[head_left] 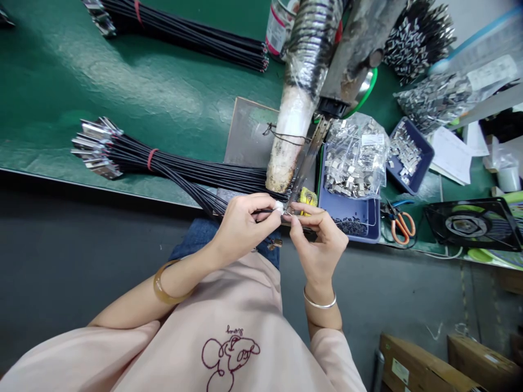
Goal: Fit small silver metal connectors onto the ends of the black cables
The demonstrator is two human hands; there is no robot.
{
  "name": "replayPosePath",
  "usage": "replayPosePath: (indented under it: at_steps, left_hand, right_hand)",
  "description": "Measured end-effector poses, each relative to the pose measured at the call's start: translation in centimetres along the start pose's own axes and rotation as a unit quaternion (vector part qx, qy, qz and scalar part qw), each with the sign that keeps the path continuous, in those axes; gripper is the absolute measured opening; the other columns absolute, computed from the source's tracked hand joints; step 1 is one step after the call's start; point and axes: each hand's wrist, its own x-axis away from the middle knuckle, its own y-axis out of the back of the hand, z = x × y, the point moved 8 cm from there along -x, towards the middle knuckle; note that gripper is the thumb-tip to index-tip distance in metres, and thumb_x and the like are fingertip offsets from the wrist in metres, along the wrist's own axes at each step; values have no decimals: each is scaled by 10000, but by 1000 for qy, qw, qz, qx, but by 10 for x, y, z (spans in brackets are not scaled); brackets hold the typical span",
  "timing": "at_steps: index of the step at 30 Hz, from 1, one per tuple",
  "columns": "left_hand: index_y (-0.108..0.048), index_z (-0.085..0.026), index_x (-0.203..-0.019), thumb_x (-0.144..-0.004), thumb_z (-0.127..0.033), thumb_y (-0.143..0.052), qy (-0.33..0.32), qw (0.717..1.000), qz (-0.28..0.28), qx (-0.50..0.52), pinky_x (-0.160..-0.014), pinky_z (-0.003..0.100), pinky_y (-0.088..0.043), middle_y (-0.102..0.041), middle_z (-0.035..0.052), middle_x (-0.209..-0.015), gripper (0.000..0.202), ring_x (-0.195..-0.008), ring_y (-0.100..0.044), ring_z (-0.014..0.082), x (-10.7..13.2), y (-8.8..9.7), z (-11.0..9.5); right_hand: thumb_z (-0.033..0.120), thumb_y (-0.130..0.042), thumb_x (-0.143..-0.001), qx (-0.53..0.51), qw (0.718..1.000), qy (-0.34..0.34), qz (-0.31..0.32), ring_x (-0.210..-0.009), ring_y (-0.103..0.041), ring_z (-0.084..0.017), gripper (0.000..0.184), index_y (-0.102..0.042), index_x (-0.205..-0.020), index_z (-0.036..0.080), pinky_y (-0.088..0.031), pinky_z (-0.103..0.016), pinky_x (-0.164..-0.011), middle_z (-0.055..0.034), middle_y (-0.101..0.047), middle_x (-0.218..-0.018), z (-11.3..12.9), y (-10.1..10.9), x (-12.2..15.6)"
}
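My left hand [249, 223] is closed in a pinch on the end of a black cable, under the tip of a mounted soldering iron [312, 158]. White material covers a fingertip of that hand. Fingertips almost meeting it, my right hand [321, 234] pinches a thin silvery wire [359, 222] that trails off to the right. The tiny part between the fingers is too small to make out. A bundle of black cables [196, 169], tied with a red band and with metal plugs at the far left end, lies behind my left hand.
A wrapped hose [288, 136] hangs beside the iron. Right of it are a blue tray [370, 209] with bagged connectors [355, 158], a smaller bin [425, 149], orange-handled pliers [402, 227] and a black fan [474, 224]. Another cable bundle [196, 35] lies at the back.
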Motion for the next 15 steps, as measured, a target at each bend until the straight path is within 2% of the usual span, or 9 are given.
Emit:
replayPosePath:
  at_steps: [2,7,11,15]
  left_hand:
    - [-638,-116,-658,-843,-161,-576,4,1000,-5,8,-503,210,-309,-529,-12,-630,200,-567,-419,73,-1,0,0]
    - [-618,-121,-612,-814,-122,-589,-26,1000,-14,-8,-495,218,-266,-470,-33,-590,203,-535,-356,60,-2,3,-8]
    - [-600,-124,-588,-808,-111,-581,-16,999,3,-35,-519,229,-279,-497,-22,-600,221,-564,-399,73,-1,1,-5]
    - [-646,-120,-632,-814,-116,-584,-24,998,-5,-54,-526,229,-285,-493,-30,-598,192,-557,-396,69,0,1,-6]
  right_hand:
    - [122,-664,-869,13,1000,16,-2,-923,-761,-167,104,-647,-864,224,-648,-292,-762,-32,-778,-1010,4,0,-1]
    - [114,-661,-865,36,998,50,-7,-937,-760,-176,108,-639,-870,219,-642,-298,-764,-36,-777,-1004,11,1,-2]
    - [90,-664,-858,42,998,56,-7,-902,-759,-157,133,-631,-870,219,-634,-277,-761,-29,-776,-988,10,0,-1]
    - [81,-669,-856,60,995,77,-12,-899,-754,-154,147,-645,-884,223,-628,-276,-764,-25,-772,-978,14,2,-3]
